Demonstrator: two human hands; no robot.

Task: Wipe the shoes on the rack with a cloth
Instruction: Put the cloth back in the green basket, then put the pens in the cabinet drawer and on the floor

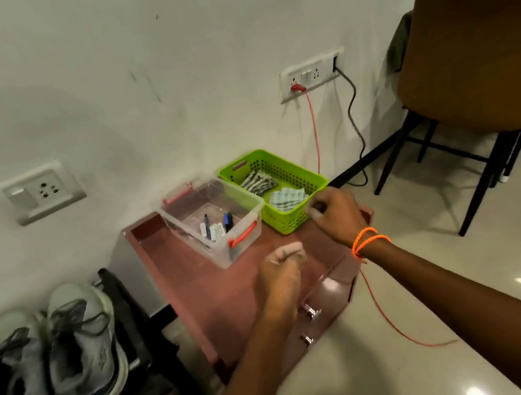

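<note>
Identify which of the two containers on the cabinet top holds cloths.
The green perforated basket, nearest the right hand, holds folded striped cloths. The clear plastic box with red handles beside it holds only markers.

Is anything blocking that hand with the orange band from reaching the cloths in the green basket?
Nothing visible does. The right hand hangs at the near rim of the green basket, which is open on top, and the folded cloths lie uncovered inside, just beyond the fingers.
</note>
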